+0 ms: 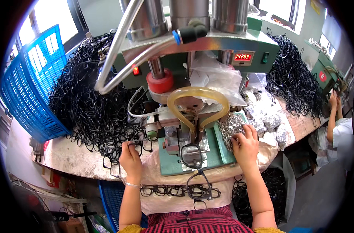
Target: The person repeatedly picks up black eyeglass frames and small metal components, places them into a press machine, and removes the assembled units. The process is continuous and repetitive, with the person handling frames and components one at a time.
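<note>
Black eyeglass frames (pixel 95 108) under left hand (pixel 130 159), right hand (pixel 245 145) in silvery parts (pixel 231 126)

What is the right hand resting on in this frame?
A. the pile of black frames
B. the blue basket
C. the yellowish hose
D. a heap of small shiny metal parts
D: the right hand lies on the heap of small shiny metal parts in the green tray beside the press.

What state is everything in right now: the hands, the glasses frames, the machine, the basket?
Left hand: on a black frame at the pile's edge.
Right hand: fingers in the small silver parts.
Frame on the machine: lying flat on the plate.
Frame pile: heaped, tangled.
Machine display: lit red.
Blue basket: tipped on its side.
</note>
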Demonstrator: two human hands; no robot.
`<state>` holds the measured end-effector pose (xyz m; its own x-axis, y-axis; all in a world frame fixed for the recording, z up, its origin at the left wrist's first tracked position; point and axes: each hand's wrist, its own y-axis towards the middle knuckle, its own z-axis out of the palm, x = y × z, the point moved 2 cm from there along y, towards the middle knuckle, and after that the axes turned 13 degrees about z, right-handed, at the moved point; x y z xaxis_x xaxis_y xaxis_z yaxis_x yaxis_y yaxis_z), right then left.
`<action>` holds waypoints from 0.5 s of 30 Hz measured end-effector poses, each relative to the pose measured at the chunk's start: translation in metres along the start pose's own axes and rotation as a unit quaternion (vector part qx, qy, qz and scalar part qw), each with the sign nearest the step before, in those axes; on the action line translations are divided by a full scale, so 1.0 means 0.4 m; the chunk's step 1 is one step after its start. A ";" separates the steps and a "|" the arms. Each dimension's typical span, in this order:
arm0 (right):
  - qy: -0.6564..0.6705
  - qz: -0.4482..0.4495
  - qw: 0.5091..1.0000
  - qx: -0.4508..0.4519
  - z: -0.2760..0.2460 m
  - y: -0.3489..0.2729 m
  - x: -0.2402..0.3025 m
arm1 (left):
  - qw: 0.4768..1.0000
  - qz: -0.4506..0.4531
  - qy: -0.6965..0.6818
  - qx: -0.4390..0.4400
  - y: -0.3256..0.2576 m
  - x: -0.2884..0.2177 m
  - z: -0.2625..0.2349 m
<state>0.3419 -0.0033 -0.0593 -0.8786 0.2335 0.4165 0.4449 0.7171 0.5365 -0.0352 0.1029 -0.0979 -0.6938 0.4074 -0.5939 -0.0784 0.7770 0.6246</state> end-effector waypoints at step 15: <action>0.088 -0.007 0.994 -0.062 0.046 0.049 0.003 | 0.774 0.214 -0.422 0.420 0.026 -0.462 -0.212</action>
<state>0.3465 0.0232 -0.0619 -0.8455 0.0972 0.5251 0.4603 0.6312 0.6243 0.0313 -0.0051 0.0613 0.2165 0.6068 -0.7648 0.7688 0.3768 0.5166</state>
